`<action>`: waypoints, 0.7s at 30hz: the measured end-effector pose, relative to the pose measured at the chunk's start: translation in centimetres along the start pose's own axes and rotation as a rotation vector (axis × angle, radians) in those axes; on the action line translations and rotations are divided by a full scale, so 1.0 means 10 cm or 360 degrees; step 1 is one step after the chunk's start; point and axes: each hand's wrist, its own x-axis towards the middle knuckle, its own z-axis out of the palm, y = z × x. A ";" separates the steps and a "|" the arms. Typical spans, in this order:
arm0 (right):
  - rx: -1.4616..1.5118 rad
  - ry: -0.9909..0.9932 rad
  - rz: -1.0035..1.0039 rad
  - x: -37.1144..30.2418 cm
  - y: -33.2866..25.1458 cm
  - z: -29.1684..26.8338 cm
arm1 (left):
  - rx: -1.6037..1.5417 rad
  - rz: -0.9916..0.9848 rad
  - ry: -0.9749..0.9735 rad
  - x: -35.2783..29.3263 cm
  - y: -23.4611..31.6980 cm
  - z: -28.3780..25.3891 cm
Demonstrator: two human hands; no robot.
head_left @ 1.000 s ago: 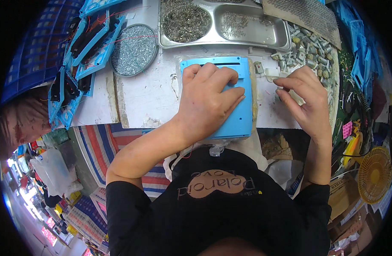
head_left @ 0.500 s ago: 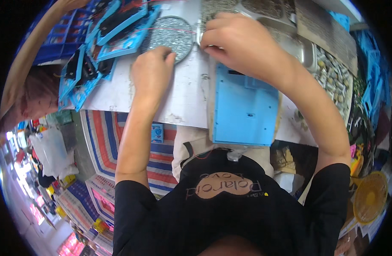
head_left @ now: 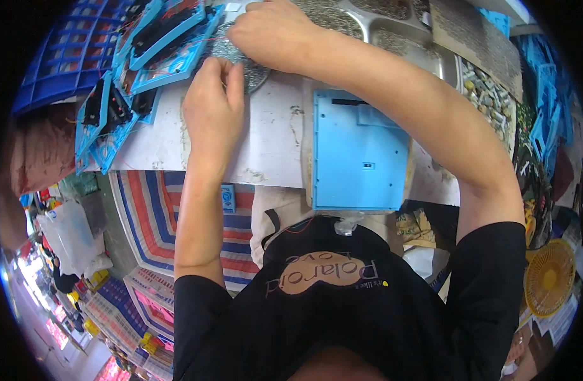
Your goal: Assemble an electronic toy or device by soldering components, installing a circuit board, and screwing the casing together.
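My left hand [head_left: 214, 101] is over the near left edge of a round dish [head_left: 261, 81] of small silvery metal parts. Its fingers are curled in toward the thumb; whatever they hold is hidden. My right hand [head_left: 269, 33] reaches across the far side of the dish, closed, its fingertips mostly turned from view. A thin red wire [head_left: 207, 40] runs toward it from the blue plastic frames [head_left: 167, 41] stacked at the left. In front of me, a light-blue plastic panel [head_left: 358, 159] with a dark slot lies below my right forearm, touched by neither hand.
A blue plastic basket [head_left: 69, 54] stands at the far left. Metal trays [head_left: 402, 41] of small parts sit at the back, beside a corrugated board [head_left: 478, 47] and a heap of small cylindrical parts [head_left: 485, 95]. A yellow round basket [head_left: 549, 277] is at the right.
My right hand has moved left, from beside the dish to over it, and the red wire stretch has shortened. My left hand has shifted slightly left and up. The view has shifted a little.
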 end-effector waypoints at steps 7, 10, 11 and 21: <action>0.1097 0.0437 0.0530 -1.30 -0.06 -1.11 | -0.0723 0.0594 -0.0566 -0.53 1.07 0.03; 0.1242 0.0509 0.1034 -2.06 -0.22 -1.25 | -0.0689 0.0652 -0.0576 -0.58 1.20 0.22; 0.1310 0.0547 0.1163 -2.26 -0.29 -1.26 | -0.0645 0.0674 -0.0547 -0.56 1.23 0.29; 0.1051 0.0679 0.1067 -2.79 -0.98 -0.86 | -0.0498 0.0534 -0.0491 -0.61 1.16 0.08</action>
